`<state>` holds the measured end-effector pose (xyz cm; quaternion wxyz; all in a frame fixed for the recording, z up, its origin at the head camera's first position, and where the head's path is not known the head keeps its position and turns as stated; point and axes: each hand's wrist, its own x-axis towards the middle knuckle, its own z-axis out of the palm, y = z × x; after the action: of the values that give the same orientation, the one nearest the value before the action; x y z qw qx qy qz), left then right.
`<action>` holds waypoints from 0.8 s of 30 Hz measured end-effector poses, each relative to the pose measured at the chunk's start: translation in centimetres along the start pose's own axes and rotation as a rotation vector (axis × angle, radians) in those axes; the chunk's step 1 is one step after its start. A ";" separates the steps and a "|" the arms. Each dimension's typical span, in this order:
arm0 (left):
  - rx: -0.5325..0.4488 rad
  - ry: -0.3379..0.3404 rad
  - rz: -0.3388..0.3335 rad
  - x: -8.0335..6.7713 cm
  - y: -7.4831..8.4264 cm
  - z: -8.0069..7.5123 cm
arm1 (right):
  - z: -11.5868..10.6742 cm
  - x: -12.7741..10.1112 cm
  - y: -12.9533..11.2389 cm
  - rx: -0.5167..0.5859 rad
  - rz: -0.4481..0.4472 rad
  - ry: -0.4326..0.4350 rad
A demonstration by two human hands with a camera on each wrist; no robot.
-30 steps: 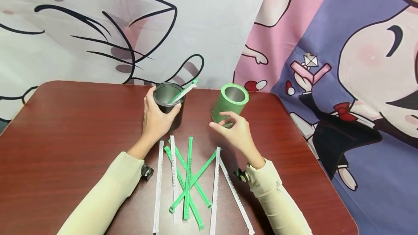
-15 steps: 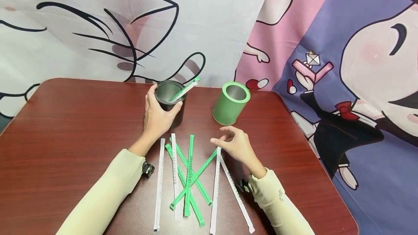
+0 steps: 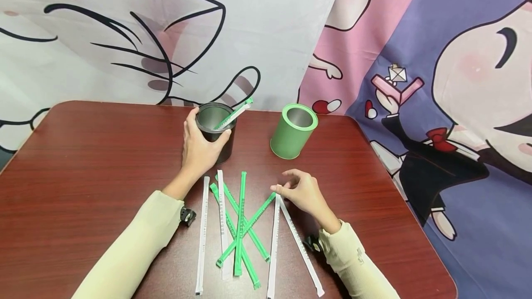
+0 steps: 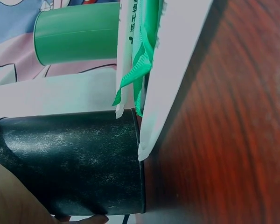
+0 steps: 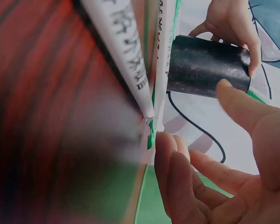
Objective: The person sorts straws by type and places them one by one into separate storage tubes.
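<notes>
Two hands work a dark red wooden surface [image 3: 83,160]: the left hand [image 3: 199,151] keeps its grip on the black cylindrical tin [image 3: 216,128], while the right hand [image 3: 303,193], fingers loosely curled, has dropped from the green cylindrical tin [image 3: 293,131] to touch a white paper-wrapped straw [image 3: 274,239], suggesting pickup.

Two cans are standing at the far side of the surface [image 3: 83,160], the left can [image 3: 216,133] holding one leaning strip [image 3: 232,115], the right can [image 3: 293,131] beside it. Nearer, the loose strips [image 3: 241,225] are lying crossed between both forearms.
</notes>
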<state>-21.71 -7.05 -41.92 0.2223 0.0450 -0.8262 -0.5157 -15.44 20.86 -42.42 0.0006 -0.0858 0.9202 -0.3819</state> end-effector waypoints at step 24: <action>-0.005 -0.004 -0.006 -0.1 0.1 -0.1 | 0.5 0.3 0.5 -0.034 0.014 -0.106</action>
<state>-21.61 -7.06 -41.87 0.2190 0.0459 -0.8253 -0.5185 -15.76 20.82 -43.07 0.0506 -0.0997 0.9258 -0.3611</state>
